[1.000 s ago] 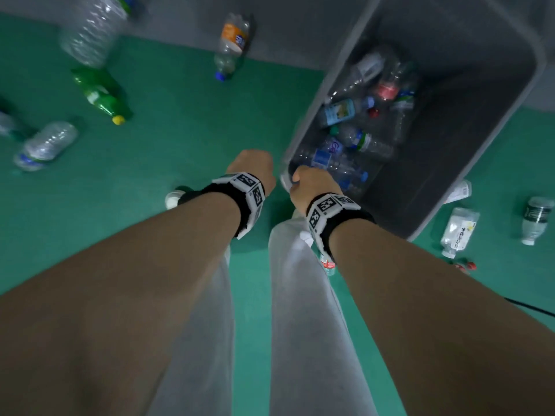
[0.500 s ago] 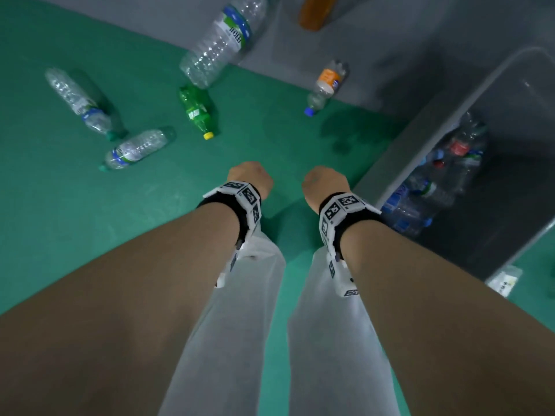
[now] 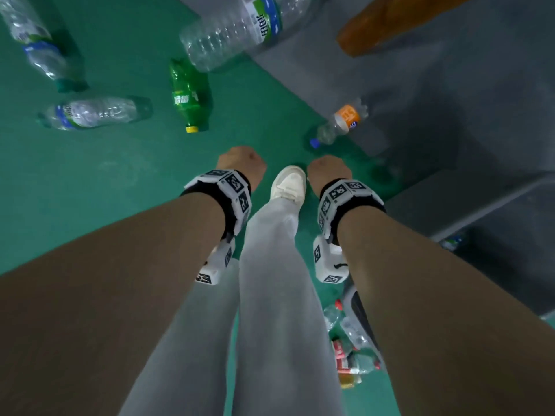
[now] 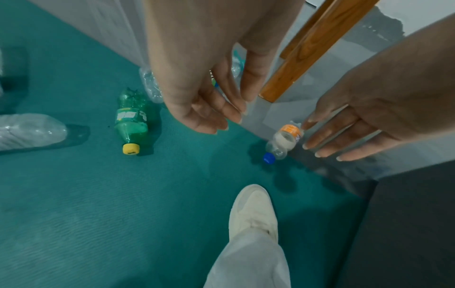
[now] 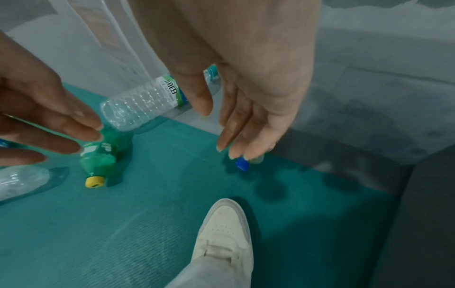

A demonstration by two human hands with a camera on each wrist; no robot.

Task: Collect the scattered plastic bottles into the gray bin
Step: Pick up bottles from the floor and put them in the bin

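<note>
Several plastic bottles are seen lying on their sides on the green floor (image 3: pixel 126 187), all of them apparently empty, so they are judged to be very light, thin-walled and easily dented or sent rolling by a careless touch. Nearest the white shoe (image 3: pixel 289 183) lies the small orange-labelled bottle (image 3: pixel 341 123), just beyond the toe and to its right, at the edge of the gray strip; it is best taken across the labelled middle, where the wall is stiffest and less slick than the bare neck. Further from the shoe, ahead and to its left, the green bottle (image 3: pixel 187 94) with a yellow cap is found, and beyond that the large clear bottle (image 3: pixel 240 28), which would need a wider grasp round its ribbed body. Both hands are empty: the left hand (image 4: pixel 204 93) hangs with loosely curled fingers, and the right hand (image 5: pixel 248 109) is held with fingers relaxed and nearly straight, above the orange-labelled bottle. The gray bin (image 3: pixel 492 223) is partly seen to the right of the shoe.
</note>
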